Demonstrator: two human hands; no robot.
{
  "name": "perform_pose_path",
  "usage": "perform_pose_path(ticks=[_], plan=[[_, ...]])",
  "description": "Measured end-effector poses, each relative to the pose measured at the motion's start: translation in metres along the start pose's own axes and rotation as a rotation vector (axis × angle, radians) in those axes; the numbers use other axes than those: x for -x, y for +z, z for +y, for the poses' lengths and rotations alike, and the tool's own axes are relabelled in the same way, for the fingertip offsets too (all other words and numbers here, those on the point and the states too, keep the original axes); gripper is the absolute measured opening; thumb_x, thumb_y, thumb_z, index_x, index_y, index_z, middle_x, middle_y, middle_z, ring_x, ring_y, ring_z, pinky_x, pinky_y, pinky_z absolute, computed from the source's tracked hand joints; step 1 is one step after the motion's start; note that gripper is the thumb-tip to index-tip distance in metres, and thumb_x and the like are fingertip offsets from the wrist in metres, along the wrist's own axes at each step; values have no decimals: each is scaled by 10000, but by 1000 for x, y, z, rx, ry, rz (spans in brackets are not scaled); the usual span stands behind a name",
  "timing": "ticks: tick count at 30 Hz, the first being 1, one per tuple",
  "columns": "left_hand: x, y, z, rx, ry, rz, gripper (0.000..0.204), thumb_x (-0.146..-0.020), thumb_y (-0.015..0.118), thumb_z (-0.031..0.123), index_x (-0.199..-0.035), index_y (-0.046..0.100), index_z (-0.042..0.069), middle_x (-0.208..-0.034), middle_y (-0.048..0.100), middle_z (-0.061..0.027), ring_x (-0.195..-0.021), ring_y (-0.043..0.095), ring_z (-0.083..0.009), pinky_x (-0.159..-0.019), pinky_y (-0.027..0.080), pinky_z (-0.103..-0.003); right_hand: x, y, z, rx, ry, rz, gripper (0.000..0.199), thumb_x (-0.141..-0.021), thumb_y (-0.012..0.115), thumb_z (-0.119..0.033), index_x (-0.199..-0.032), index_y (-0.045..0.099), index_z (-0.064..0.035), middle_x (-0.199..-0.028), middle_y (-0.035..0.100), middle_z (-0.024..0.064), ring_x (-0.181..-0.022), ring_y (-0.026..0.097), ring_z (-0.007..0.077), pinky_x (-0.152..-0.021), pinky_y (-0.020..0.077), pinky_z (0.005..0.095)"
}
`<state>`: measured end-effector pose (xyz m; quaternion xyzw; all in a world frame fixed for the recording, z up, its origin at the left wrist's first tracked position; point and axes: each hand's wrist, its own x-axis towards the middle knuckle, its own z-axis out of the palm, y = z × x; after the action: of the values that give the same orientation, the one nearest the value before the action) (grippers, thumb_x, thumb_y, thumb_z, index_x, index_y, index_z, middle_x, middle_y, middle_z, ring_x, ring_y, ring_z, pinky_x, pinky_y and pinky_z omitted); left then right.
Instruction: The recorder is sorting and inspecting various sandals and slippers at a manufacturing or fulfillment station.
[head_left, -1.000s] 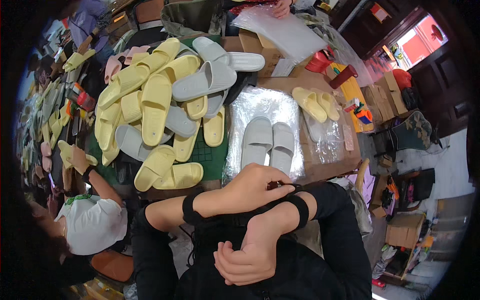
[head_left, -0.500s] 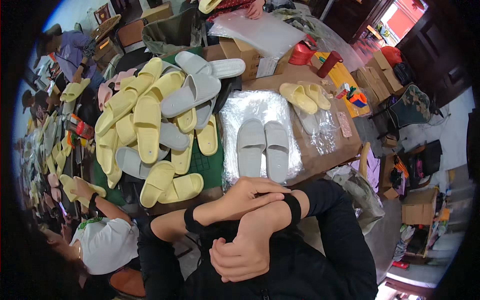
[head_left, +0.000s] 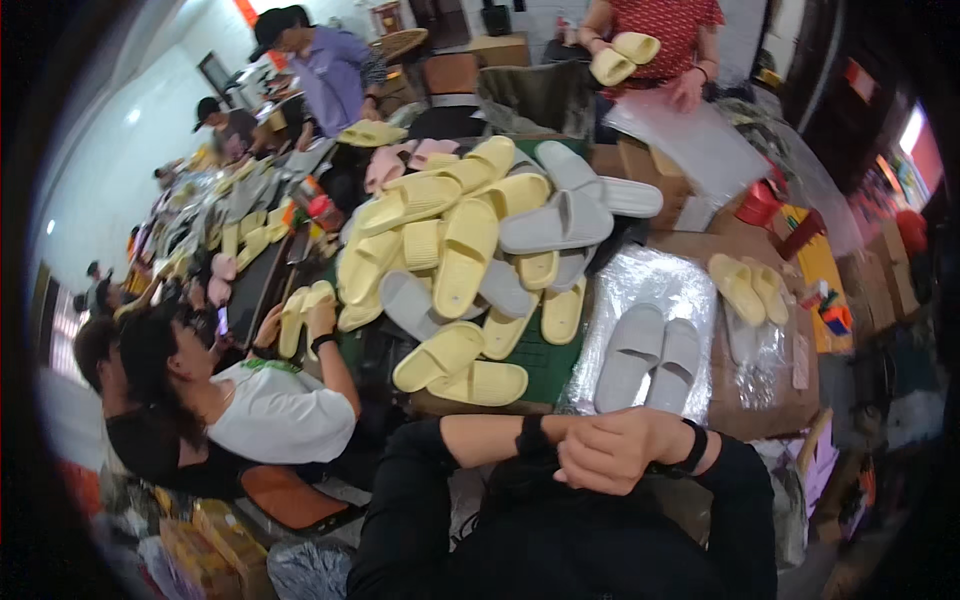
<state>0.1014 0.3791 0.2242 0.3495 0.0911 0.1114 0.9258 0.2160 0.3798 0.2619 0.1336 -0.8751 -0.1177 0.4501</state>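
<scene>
My forearms cross in front of my body at the table's near edge. My right hand (head_left: 612, 452) lies over my left hand (head_left: 556, 428), its fingers curled into a loose fist with nothing visible in them. Most of the left hand is hidden beneath, fingers included. Each wrist wears a black band. Just beyond my hands, a pair of grey slippers (head_left: 648, 357) rests on a stack of clear plastic bags (head_left: 630, 275). To the left a heap of yellow slippers (head_left: 467, 250) and grey slippers (head_left: 560, 222) covers the green mat (head_left: 572, 350).
A yellow slipper pair (head_left: 748, 290) lies right of the bags. Across the table a person in red (head_left: 668, 40) holds yellow slippers and touches a plastic sheet (head_left: 690, 140). At left, a person in white (head_left: 285, 410) handles yellow slippers. A cardboard box (head_left: 660, 180) stands at the back.
My view has swung left, so the table appears farther right. My right fist has moved up over my left hand, which lay flat on my right wrist before.
</scene>
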Motion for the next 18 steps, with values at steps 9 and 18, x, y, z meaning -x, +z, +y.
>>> perform_pose_path(ticks=[9, 18], plan=[[8, -13, -26, -315, 225, 181, 296, -896, 475, 107, -1182, 451, 38, -1078, 530, -38, -987, 485, -121, -892, 384, -275, 13, -5, 2, -77, 302, -251, 83, -723, 614, -98, -727, 579, -23, -682, 556, 50, -566, 547, 154, -465, 432, 239], [-32, -41, -59, -604, 323, 264, 255, -880, 493, 97, -1116, 473, 1, -1006, 555, -57, -939, 504, -129, -868, 402, -290, 15, 9, 6, -229, 458, -8, 104, -653, 658, -79, -713, 593, -24, -656, 580, 61, -537, 581, 187, -474, 458, 269]])
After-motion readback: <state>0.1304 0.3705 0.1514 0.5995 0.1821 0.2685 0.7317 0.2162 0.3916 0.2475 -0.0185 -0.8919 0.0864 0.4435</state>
